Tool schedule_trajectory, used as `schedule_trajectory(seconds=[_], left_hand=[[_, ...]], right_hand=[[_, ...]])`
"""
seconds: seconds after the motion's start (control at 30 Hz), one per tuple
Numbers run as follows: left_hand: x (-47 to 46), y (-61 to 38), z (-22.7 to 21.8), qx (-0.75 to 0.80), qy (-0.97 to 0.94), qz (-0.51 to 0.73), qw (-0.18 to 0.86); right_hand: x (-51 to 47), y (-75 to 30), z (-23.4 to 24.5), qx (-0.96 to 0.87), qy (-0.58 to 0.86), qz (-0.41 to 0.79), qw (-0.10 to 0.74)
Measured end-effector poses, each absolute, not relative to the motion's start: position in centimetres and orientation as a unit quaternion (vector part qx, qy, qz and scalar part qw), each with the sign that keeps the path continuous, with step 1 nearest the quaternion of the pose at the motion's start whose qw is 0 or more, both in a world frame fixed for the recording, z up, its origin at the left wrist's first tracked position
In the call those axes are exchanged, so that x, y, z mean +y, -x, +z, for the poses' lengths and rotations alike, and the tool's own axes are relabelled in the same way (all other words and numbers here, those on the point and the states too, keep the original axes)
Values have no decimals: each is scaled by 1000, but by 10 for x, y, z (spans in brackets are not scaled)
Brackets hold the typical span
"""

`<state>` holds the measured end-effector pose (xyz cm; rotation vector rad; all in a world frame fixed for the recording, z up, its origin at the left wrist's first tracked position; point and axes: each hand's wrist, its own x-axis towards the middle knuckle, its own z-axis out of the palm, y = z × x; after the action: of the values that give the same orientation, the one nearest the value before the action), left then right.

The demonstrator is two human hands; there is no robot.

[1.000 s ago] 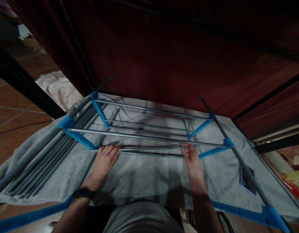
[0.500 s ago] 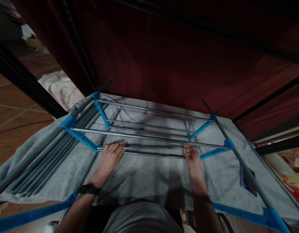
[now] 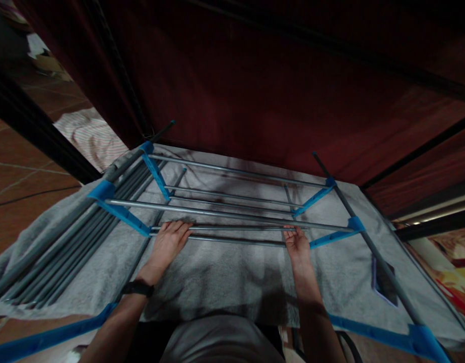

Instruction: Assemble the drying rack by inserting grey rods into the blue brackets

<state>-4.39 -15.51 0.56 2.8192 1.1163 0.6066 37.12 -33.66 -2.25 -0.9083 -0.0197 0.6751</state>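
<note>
A rack of grey metal rods (image 3: 232, 214) joined by blue plastic connectors (image 3: 121, 212) lies on a grey towel (image 3: 224, 277). My left hand (image 3: 167, 243) rests on the left end of the two nearest rods (image 3: 236, 233), its fingers stretched flat over them. My right hand (image 3: 297, 244) touches the right end of the same rods, fingers curled over them beside a blue connector (image 3: 332, 234). A dark watch sits on my left wrist (image 3: 137, 288).
Several loose grey rods (image 3: 66, 252) lie bundled at the towel's left. A long grey pole (image 3: 372, 252) with blue ends runs down the right side, next to a dark phone (image 3: 385, 282). A dark red curtain (image 3: 255, 91) hangs behind. Brown tiled floor lies at left.
My left hand slid a little to the right along the near rods, then settled. My right hand stayed at the rods' right end. The rack has not moved.
</note>
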Motion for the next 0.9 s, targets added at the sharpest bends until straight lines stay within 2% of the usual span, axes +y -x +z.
schedule_trajectory(seconds=[0.37, 0.9], left_hand=[[-145, 44, 0, 382, -886, 230, 122], [-143, 46, 0, 379, -889, 228, 118]], right_hand=[[-336, -367, -22, 11, 463, 305, 832], [-324, -373, -24, 38, 482, 317, 816]])
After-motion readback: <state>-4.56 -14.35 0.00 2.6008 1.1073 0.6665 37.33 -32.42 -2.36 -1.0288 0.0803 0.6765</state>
